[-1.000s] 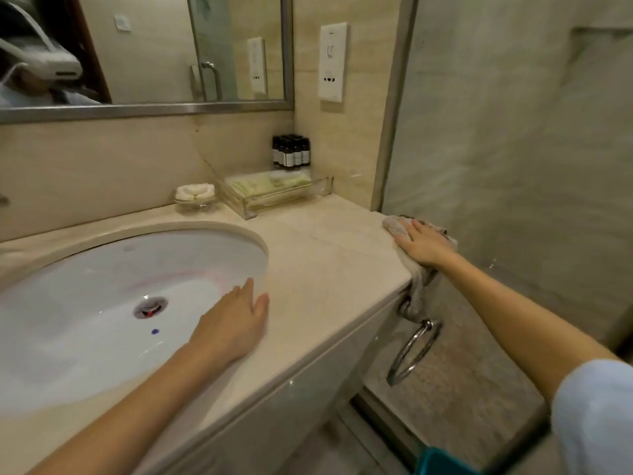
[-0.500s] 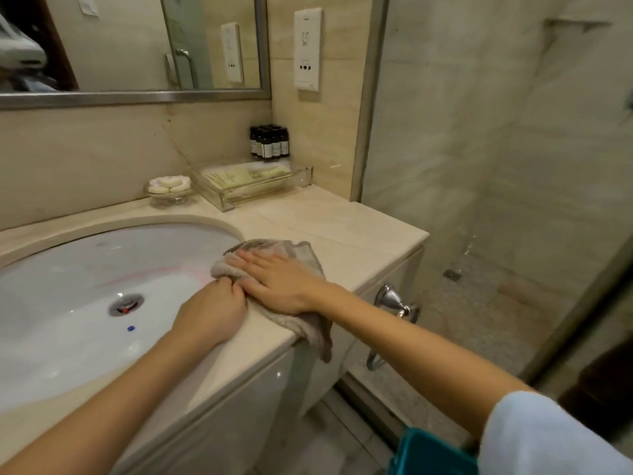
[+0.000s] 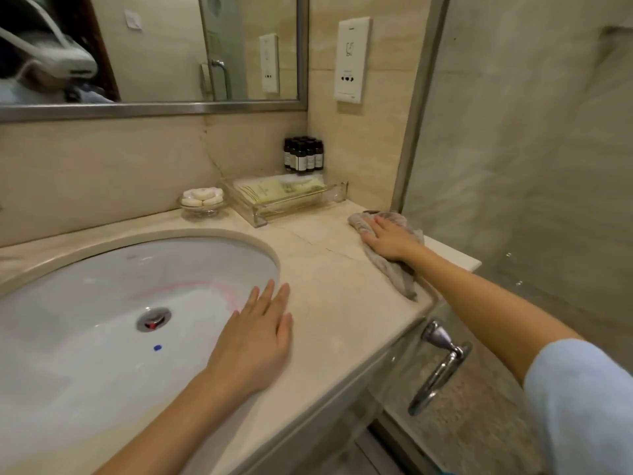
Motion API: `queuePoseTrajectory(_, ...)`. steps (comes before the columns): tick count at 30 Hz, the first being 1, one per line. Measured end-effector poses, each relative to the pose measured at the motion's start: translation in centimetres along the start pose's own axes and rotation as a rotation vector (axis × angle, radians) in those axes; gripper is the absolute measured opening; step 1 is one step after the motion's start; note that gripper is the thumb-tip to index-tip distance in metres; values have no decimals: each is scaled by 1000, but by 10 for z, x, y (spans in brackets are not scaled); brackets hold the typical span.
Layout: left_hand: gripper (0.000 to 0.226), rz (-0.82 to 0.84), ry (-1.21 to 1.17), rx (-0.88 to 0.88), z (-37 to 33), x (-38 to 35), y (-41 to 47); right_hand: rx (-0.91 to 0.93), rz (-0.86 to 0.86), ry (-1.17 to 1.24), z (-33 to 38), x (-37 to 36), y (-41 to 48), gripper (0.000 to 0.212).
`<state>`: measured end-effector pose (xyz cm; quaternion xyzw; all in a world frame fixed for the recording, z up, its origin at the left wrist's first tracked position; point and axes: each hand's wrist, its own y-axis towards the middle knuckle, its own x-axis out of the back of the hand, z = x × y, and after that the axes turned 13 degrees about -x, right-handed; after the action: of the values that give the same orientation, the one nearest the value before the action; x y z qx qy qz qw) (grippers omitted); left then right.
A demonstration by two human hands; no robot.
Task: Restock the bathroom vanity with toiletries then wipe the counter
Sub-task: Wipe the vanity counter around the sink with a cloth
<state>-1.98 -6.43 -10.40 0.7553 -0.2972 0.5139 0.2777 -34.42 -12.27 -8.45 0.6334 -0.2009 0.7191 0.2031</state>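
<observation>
My right hand (image 3: 388,240) presses flat on a grey-brown cloth (image 3: 394,269) at the far right end of the beige marble counter (image 3: 329,296), close to the glass shower wall. The cloth trails toward the counter's front edge. My left hand (image 3: 255,341) lies flat and empty on the counter at the right rim of the white sink (image 3: 102,303). At the back corner stand several small dark bottles (image 3: 303,155). In front of them a clear tray (image 3: 284,197) holds pale green packets. A glass dish with white soaps (image 3: 202,198) sits to its left.
A glass shower door (image 3: 513,166) with a chrome ring handle (image 3: 440,365) stands right of the counter. A mirror (image 3: 154,49) hangs above the sink and a white socket plate (image 3: 352,60) is on the side wall. The sink drain (image 3: 153,318) is chrome.
My right hand has slid the cloth from beside the sink rim out to the far right end of the counter. My left hand let go of the cloth and now lies flat.
</observation>
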Motion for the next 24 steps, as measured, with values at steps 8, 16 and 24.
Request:
queuePoseTrajectory(8,54,40,-58,90,-2,2,6,167,44,3,90,-14,2,59)
queuePoseTrajectory(16,62,14,-62,176,-1,2,12,691,41,8,68,-25,-100,58)
queuePoseTrajectory(24,56,47,-83,157,-1,2,20,237,7,10,6,-2,-9,55)
